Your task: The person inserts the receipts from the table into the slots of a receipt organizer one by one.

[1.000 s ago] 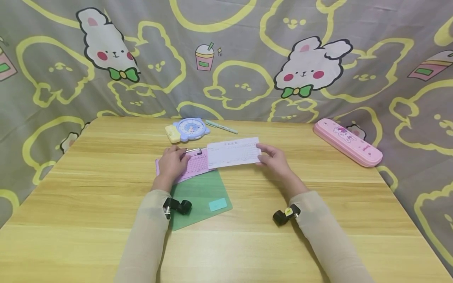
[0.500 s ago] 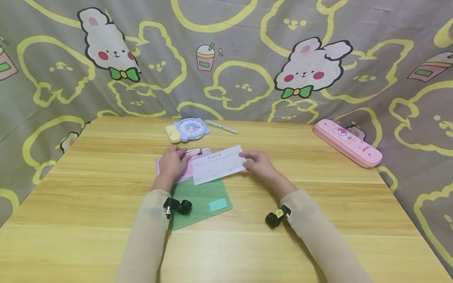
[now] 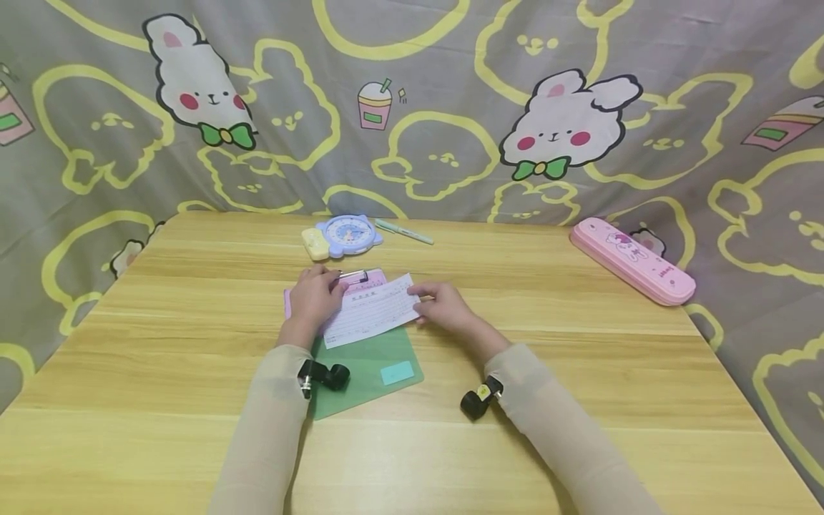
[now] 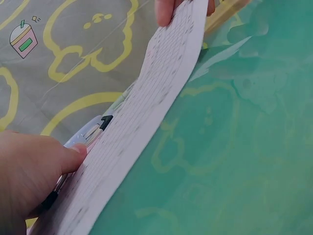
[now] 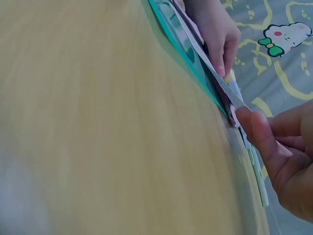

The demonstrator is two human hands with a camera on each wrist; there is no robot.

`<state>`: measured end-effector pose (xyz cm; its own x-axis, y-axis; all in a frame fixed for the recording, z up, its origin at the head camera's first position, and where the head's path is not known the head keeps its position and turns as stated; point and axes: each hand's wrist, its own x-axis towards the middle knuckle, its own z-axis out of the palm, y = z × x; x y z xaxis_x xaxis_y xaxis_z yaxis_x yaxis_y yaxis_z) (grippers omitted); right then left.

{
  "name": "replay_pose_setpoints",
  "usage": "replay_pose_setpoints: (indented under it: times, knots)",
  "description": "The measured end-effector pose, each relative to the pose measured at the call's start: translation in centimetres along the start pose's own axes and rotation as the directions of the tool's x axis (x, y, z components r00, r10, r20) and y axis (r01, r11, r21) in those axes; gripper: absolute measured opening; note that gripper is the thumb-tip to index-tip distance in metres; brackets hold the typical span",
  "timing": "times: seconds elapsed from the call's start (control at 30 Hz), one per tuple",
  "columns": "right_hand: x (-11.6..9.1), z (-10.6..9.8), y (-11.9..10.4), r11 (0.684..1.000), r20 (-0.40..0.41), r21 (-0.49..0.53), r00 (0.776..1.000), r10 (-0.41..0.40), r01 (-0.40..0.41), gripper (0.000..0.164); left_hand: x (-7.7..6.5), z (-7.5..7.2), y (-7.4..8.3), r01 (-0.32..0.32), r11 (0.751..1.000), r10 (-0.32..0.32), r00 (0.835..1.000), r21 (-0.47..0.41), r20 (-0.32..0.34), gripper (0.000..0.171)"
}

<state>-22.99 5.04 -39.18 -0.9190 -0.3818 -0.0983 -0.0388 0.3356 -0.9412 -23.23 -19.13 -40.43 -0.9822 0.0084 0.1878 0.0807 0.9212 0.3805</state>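
A green translucent clipboard (image 3: 360, 386) lies on the table, with purple-pink printed sheets (image 3: 375, 277) near its top. My left hand (image 3: 313, 297) grips its metal clip (image 3: 354, 276); in the left wrist view the thumb (image 4: 73, 155) sits at the clip, while the other fingers are mostly hidden. A white printed sheet (image 3: 370, 312) slants over the purple-pink ones, its left end beside my left hand. Between thumb and fingers, my right hand (image 3: 444, 307) pinches the sheet's right end. Seen from the right wrist, that sheet rises above the board toward my right hand (image 5: 283, 147).
Behind the board are a blue round clock-like toy (image 3: 347, 234) with a yellow part and a pale green pen (image 3: 404, 231). A pink pencil case (image 3: 634, 261) lies at the back right. A patterned curtain (image 3: 438, 93) hangs along the table's far edge.
My right hand has brought the white sheet leftward and toward me, from right of the clip to over the board, tilting it. My left hand has stayed at the clip.
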Motion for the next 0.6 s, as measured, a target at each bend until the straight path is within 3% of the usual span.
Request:
replay_pose_setpoints:
  times: [0.33, 0.6]
  knots:
    - [0.4, 1.7, -0.6, 0.999, 0.041, 0.03, 0.999, -0.021, 0.02, 0.033, 0.1, 0.1, 0.0, 0.001, 1.0, -0.001, 1.0, 0.013, 0.007, 0.04]
    - [1.3, 2.7, -0.5, 0.991, 0.045, 0.132, 0.998, 0.033, -0.038, 0.033, 0.1, 0.2, 0.0, -0.017, 0.999, 0.017, 1.0, 0.027, -0.004, 0.038]
